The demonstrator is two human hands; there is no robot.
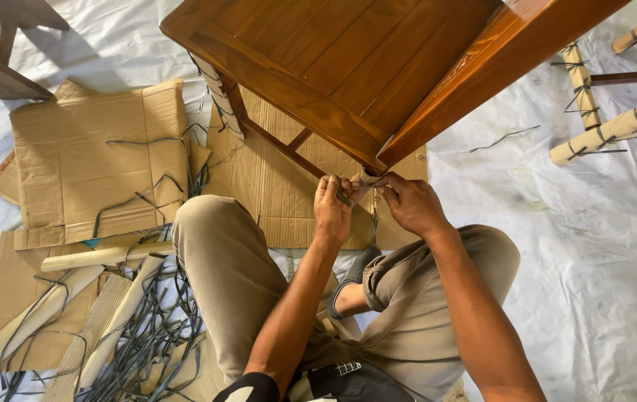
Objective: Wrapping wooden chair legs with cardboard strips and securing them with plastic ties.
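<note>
1. A wide white plastic sheet is covering the floor, wrinkling under everything in sight.
2. A glossy brown wooden table is standing over the seated person, its top running out past the upper edge of the view.
3. Flattened tan corrugated cardboard sheets are lying to the left and under the table, creased and torn, with no labels showing.
4. A tangle of thin grey strapping bands is spilling across the lower left beside pale paper-wrapped rolls.
5. More wrapped furniture legs, tied with dark bands, are lying at the right edge, partly cut off.
6. The left hand and right hand are meeting just below the table's near corner, fingers pinched together on a pale wrapping strip at the table leg.
7. The leg itself is sitting hidden behind the hands; which hand is holding the strip tighter is hard to make out.
</note>
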